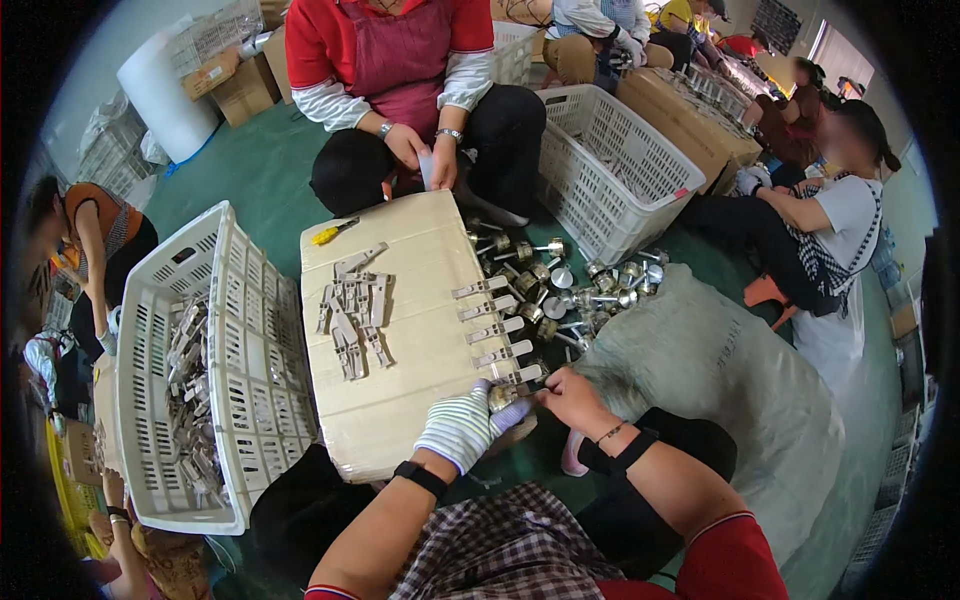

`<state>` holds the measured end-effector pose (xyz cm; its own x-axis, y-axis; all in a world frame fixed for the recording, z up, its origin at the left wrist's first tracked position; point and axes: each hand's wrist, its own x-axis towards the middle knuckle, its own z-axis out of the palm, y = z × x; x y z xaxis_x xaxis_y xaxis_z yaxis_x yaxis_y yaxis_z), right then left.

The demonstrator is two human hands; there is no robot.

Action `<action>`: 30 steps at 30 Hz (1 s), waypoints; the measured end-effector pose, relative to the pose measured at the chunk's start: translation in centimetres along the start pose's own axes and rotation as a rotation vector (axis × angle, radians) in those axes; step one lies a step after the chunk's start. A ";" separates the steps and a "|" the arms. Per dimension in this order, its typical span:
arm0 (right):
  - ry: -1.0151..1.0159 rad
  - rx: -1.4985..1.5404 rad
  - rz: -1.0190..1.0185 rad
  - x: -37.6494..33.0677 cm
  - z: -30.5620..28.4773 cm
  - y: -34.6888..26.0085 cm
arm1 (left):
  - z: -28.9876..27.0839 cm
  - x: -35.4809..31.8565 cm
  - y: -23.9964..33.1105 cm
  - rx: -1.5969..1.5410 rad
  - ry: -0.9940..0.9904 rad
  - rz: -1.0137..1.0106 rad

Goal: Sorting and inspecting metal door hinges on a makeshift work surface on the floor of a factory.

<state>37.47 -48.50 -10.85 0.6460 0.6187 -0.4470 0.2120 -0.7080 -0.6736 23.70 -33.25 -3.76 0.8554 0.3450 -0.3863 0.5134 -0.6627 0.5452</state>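
My left hand (461,428), in a striped knit glove, is closed round a round metal piece (504,397) at the near right corner of a cardboard-topped work surface (410,420). Just right of it my bare right hand (580,402) has its fingers pinched together; what is between them is too small to make out. Close to both hands, the nearest of several grey clips (520,376) lies at the board's right edge, in a row with others. A loose pile of similar clips (350,310) sits on the board's left half.
Many stemmed metal pieces (560,278) lie on the floor right of the board. A white crate of clips (235,400) stands left, another white crate (610,200) far right. A big pale sack (730,370) is beside my right arm. A yellow-handled tool (334,232) and a person (400,100) are opposite.
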 end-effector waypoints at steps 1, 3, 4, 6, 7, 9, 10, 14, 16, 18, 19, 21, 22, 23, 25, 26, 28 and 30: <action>0.118 -0.081 -0.112 -1.2 -0.2 -1.8 | -0.2 -0.2 -0.3 0.002 0.006 -0.015; 0.242 -0.166 -0.224 -3.2 -0.7 -4.3 | -0.5 -0.4 -0.4 0.016 -0.022 -0.009; 0.232 -0.221 -0.422 -4.0 -0.8 -5.0 | -0.3 -0.3 -1.0 0.014 -0.018 -0.011; 0.176 -0.309 -0.706 -5.1 -1.0 -5.9 | 0.6 0.4 -1.9 0.055 0.019 0.148; 0.122 -0.340 -0.739 -5.4 -0.8 -6.5 | 0.5 0.2 -2.0 0.076 0.048 0.199; 0.140 -0.357 -0.732 -5.1 -0.4 -6.2 | 0.5 0.2 -1.6 0.051 0.035 0.063; 0.149 -0.360 -0.744 -5.0 -0.3 -6.2 | 0.9 0.2 -1.6 0.079 0.023 0.039; 0.138 -0.507 -0.785 -4.3 -0.3 -6.1 | -0.3 -0.1 -1.4 0.093 0.000 0.090; 0.166 -0.546 -0.791 -4.1 -0.3 -6.3 | 0.0 0.3 -1.7 0.085 -0.008 0.119; 0.160 -0.559 -0.783 -4.0 -0.4 -6.2 | -0.1 0.4 -1.7 0.086 0.008 0.207; 0.144 -0.560 -0.776 -4.1 -0.4 -6.2 | -0.4 -0.1 -1.6 0.099 0.043 0.263; 0.154 -0.558 -0.819 -3.8 -0.5 -6.3 | 0.1 0.1 -1.7 0.063 0.008 0.127; 0.120 -0.553 -0.803 -3.5 -0.5 -6.5 | 0.2 0.4 -2.1 0.065 0.015 0.129; 0.086 -0.549 -0.787 -3.4 -0.6 -6.7 | 0.3 0.6 -2.4 0.061 0.035 0.168; 0.094 -0.556 -0.784 -3.4 -0.4 -6.8 | 0.4 0.6 -2.7 0.059 0.065 0.210; 0.095 -0.560 -0.775 -3.4 -0.3 -6.9 | 0.5 0.5 -2.6 0.063 0.051 0.169; 0.094 -0.571 -0.781 -3.1 -0.6 -7.1 | 0.3 0.7 -2.3 0.030 0.001 0.105; 0.091 -0.578 -0.787 -3.2 -0.6 -7.1 | 0.3 0.7 -2.5 0.045 0.013 0.164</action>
<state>34.37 -45.65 -4.27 0.2158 0.9740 0.0697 0.9172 -0.1777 -0.3566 22.97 -31.54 -5.66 0.9285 0.2378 -0.2851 0.3633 -0.7398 0.5662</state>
